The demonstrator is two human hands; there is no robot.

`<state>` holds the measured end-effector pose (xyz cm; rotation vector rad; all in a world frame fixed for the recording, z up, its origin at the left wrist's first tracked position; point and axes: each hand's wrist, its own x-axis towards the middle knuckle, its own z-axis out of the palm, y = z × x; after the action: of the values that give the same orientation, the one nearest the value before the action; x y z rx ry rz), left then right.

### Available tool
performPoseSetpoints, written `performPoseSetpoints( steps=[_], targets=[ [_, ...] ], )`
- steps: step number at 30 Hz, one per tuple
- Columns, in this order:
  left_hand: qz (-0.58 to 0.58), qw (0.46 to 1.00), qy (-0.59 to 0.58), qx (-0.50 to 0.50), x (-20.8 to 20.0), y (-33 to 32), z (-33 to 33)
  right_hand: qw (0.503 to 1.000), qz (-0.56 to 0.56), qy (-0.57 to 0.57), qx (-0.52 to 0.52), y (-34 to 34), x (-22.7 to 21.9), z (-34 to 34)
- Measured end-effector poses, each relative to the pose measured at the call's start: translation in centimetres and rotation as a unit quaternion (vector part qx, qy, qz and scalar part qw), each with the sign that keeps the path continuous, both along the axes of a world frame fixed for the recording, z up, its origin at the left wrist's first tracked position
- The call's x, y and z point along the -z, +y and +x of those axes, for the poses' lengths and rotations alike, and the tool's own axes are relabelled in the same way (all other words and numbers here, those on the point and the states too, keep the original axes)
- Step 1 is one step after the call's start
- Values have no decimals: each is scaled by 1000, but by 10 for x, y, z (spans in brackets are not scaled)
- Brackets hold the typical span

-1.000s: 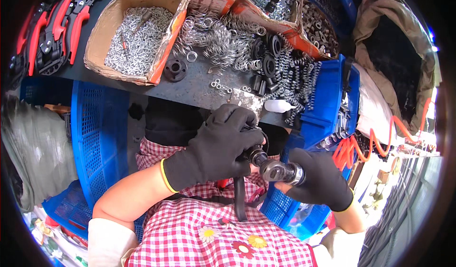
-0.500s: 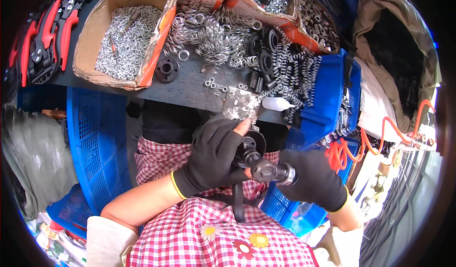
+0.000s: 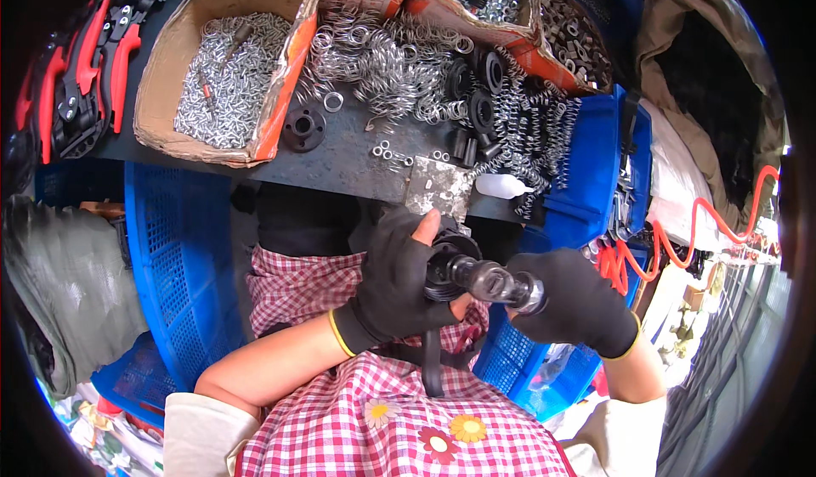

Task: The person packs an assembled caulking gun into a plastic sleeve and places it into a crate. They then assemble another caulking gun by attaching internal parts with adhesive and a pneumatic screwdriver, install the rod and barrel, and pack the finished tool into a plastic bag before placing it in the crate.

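Left hand (image 3: 393, 275) is clamping a black round part (image 3: 439, 288) on the worktop's (image 3: 340, 174) near side, right hand (image 3: 571, 297) is gripping a dark metal tool (image 3: 490, 282) at its right, apparently fitting or tightening, next move seemingly calling for steady alignment.

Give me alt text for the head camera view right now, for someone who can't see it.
The gloved left hand holds a round black part and the gloved right hand grips a dark ratchet-like tool, its end at that part, above a checked apron. Beyond, a dark bench holds metal springs, a cardboard box of small metal pieces and red-handled tools.
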<state>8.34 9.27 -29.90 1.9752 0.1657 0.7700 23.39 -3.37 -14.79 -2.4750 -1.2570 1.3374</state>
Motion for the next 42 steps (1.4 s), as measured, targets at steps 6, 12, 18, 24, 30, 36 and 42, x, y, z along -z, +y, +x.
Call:
performPoseSetpoints(
  steps=[6, 12, 18, 24, 30, 36, 42],
  targets=[
    [21, 999, 24, 30, 0, 6, -4, 1000, -17, 13, -22, -3, 1, 4],
    [-38, 997, 21, 58, -2, 11, 5, 999, 20, 21, -32, -4, -1, -4],
    [-71, 997, 13, 6, -8, 1, 6, 920, 103, 179, 333, -29, 16, -81],
    [-60, 998, 20, -22, -9, -3, 1, 887, 80, 235, 388, -24, 9, -88],
    [44, 991, 108, -66, -20, -2, -9, 999, -15, 35, 32, 2, -89, -12],
    [98, 971, 110, 191, -41, 42, 9, 892, 115, -433, -66, 27, -65, 125],
    [106, 953, 124, 256, -52, 43, 29, 845, 201, -494, 28, 8, 2, 203]
  ],
)
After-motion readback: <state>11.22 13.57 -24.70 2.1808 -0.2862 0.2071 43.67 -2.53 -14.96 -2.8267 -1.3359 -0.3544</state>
